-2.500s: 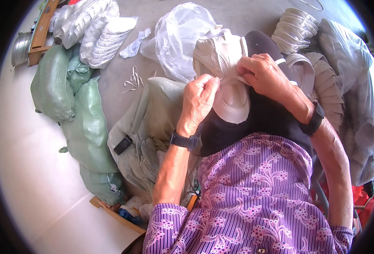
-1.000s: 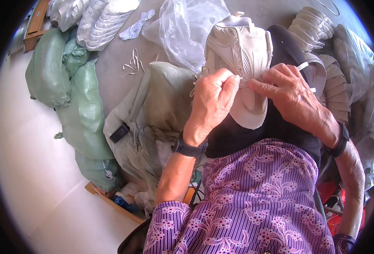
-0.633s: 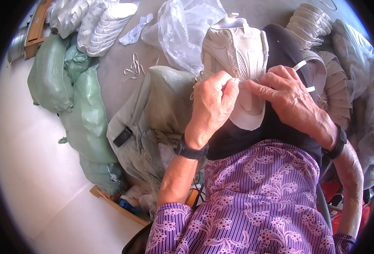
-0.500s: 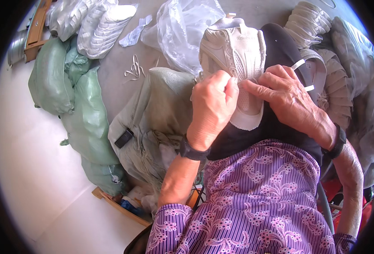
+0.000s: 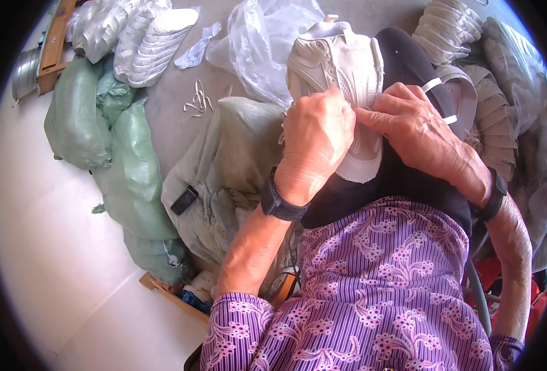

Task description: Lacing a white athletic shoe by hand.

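Note:
A white shoe upper [image 5: 338,59] lies over my dark-clad lap, its heel end away from me and its pale, rounded toe edge nearest me. My left hand [image 5: 320,133] is closed over the lacing area, fingers pinched together; what they grip is hidden beneath them. A bit of white lace [image 5: 281,135] shows beside that hand. From the other side, my right hand [image 5: 413,123] grips the upper's edge, its index finger reaching to the lacing area and the other fingers curled. Two short white strips [image 5: 432,85] stand out past its knuckles.
Stacked white shoe uppers [image 5: 450,31] and clear plastic bags [image 5: 508,74] lie at the right. Green sacks [image 5: 131,173], a greyish cloth sack [image 5: 242,130] with a small black device [image 5: 184,200], and loose laces [image 5: 198,99] are at the left. Clear plastic [image 5: 264,49] lies beyond.
My left hand has turned over more and moved slightly up and right, hiding its thumb. The right hand has shifted slightly, its index finger still at the lacing area.

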### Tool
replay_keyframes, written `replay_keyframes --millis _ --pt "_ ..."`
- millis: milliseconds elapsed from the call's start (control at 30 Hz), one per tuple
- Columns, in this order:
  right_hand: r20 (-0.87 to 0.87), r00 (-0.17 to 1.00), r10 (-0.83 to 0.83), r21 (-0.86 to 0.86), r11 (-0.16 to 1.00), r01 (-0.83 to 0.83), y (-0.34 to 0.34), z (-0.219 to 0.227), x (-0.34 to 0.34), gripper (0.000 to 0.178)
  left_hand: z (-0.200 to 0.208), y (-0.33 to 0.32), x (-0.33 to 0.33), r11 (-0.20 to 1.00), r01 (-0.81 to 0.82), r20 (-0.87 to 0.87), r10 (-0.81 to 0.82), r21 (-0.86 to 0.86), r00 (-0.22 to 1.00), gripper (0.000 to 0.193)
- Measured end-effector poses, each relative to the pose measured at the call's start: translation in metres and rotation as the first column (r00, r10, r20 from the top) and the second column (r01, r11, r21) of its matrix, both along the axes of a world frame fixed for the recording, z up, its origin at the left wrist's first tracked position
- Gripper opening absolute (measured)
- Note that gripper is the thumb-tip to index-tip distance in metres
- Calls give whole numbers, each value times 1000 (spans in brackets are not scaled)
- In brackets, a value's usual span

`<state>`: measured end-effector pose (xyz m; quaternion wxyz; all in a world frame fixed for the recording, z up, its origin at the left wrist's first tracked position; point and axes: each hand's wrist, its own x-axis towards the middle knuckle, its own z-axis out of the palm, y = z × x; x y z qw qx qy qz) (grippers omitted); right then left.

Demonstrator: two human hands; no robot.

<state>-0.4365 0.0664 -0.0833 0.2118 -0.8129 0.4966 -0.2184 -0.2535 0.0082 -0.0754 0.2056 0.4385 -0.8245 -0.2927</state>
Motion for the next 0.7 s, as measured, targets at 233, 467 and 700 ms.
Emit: replay_keyframes --millis 233,467,700 --pt "105 994 -3 52 999 -3 -9 3 -2 32 -3 14 16 939 -168 -51 191 300 980 23" --pt "227 970 -89 371 929 -1 -48 9 13 33 -5 14 19 894 -223 -124 290 388 949 25" --pt "502 793 -344 804 524 -281 -50 25 6 49 -7 27 14 930 -271 -111 305 248 946 24"
